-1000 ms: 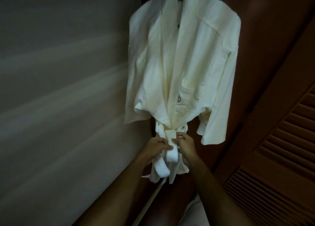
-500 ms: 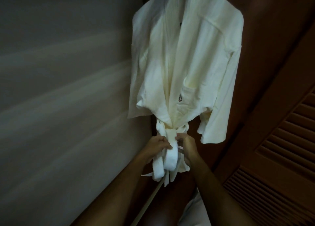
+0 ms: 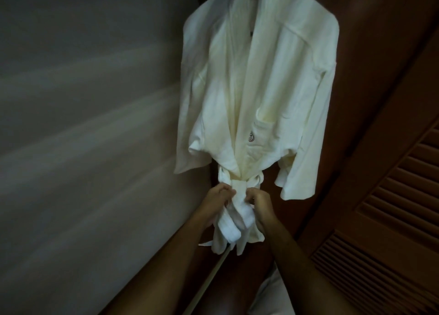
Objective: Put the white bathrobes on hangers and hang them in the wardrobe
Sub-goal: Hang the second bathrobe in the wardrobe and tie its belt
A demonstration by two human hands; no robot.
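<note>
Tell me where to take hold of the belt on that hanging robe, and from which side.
Grip the belt just under its knot at the waist, where the doubled ends hang down in a thick bundle. Come from the front, one hand on each side, as the left hand and right hand pinch it now; the bathrobe hangs against dark wood behind, so the back looks blocked.

The top of the white bathrobe (image 3: 261,81) runs past the upper edge, so its collar and whatever it hangs from cannot be seen. The embroidered emblem (image 3: 251,139) on the chest pocket is too small to read. The fingers (image 3: 228,192) of the left hand (image 3: 217,199) and of the right hand (image 3: 260,201) curl into the belt (image 3: 238,205), their tips hidden in the cloth. A pale fabric patch (image 3: 268,295) at the lower edge is cut off and too dim to identify. The louvred door (image 3: 389,219) runs off the right edge.
</note>
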